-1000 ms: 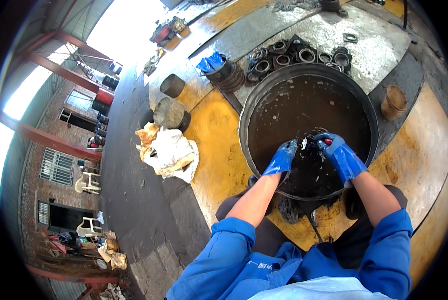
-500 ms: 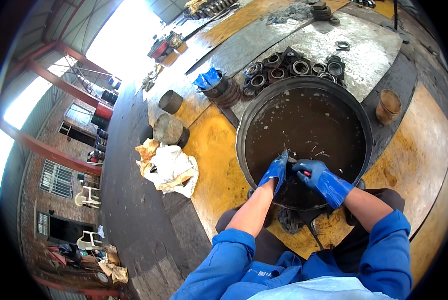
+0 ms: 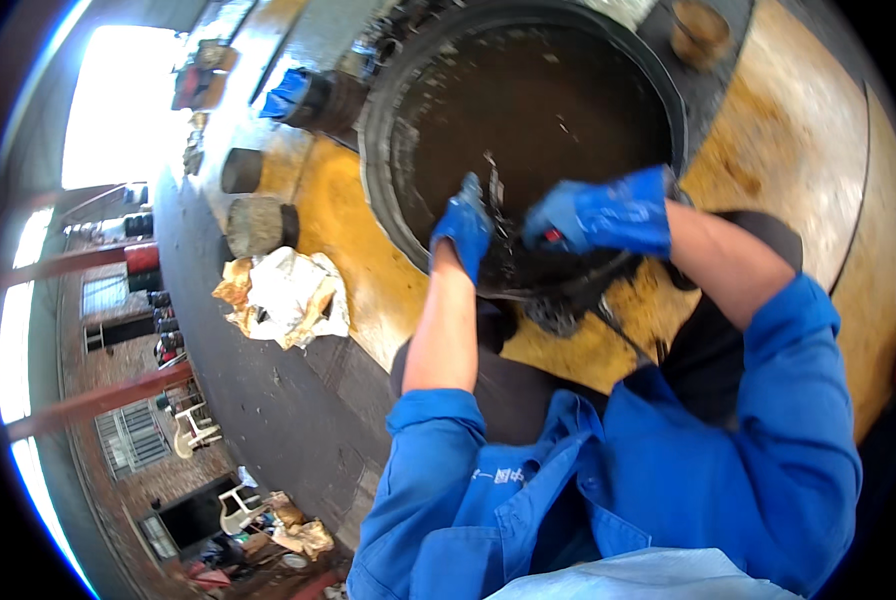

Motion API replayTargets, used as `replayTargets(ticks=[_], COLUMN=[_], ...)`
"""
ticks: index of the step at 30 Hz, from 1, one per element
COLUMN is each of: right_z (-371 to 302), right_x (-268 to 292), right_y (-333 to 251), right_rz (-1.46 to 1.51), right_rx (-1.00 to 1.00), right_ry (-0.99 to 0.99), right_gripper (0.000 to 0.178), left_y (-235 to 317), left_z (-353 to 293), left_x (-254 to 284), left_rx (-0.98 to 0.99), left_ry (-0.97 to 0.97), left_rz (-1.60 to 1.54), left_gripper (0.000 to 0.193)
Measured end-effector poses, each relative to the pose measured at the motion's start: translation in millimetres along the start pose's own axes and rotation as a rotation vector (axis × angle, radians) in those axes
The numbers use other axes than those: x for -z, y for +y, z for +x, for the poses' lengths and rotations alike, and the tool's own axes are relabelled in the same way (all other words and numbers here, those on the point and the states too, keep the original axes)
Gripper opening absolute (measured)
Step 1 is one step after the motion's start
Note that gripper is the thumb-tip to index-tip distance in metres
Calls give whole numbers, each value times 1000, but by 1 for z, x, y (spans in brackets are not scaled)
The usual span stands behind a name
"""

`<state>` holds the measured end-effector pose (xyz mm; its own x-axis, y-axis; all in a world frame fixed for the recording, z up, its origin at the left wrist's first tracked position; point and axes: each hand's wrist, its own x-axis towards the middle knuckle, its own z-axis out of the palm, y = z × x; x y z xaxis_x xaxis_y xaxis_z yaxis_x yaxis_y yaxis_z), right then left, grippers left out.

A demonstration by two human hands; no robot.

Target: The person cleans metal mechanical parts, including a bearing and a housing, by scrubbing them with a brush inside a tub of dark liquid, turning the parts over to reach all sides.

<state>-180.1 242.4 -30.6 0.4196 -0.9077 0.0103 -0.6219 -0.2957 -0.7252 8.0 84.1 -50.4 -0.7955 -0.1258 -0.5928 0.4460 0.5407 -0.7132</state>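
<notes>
A wide black tub [image 3: 676, 112] of dark brown liquid stands in front of me, between my knees. Over its near side, my left hand [image 3: 465, 230] in a blue rubber glove has its fingers bent together and pointing away from me; whatever they hold cannot be made out. To its right, my right hand [image 3: 573, 218], gloved in the same blue, is closed around a red-handled tool [image 3: 553, 236]. The tool's working end is hidden by the glove and the dark liquid. A shiny wet streak [image 3: 496, 190] shows between the two hands.
Left of the tub lie a crumpled white sack [image 3: 293, 292] and two metal cans, the nearer one [image 3: 256, 226] beside the sack. A bucket [image 3: 320, 102] with blue gloves stands farther off. Beyond the tub's right rim is a brown pail [image 3: 701, 38]. A dark fuzzy clump [image 3: 553, 316] lies at the near rim.
The view has shifted, so the tub sits higher and farther left in the picture. My hands are somewhat farther apart, and my right forearm now comes in more from the side. The red-handled tool stays gripped.
</notes>
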Motion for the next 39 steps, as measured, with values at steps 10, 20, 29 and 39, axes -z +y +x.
replayTargets(ticks=[10,20,29,39], right_z=[11,14,12,-10], right_x=[17,21,18,26], right_y=[26,51,73,19], right_rz=[59,270,248,325], right_rx=[-137,-563,-953,-743], right_ry=[379,497,547,459], right_gripper=[25,24,31,44], left_y=[24,41,47,76], left_z=[35,49,60,53], left_x=[-52,-75,-87,-159], left_rx=[-232,-333,-443,530], left_ry=[-4,-10,-7,234], left_rz=[529,654,792,1199], left_gripper=[46,52,60,63])
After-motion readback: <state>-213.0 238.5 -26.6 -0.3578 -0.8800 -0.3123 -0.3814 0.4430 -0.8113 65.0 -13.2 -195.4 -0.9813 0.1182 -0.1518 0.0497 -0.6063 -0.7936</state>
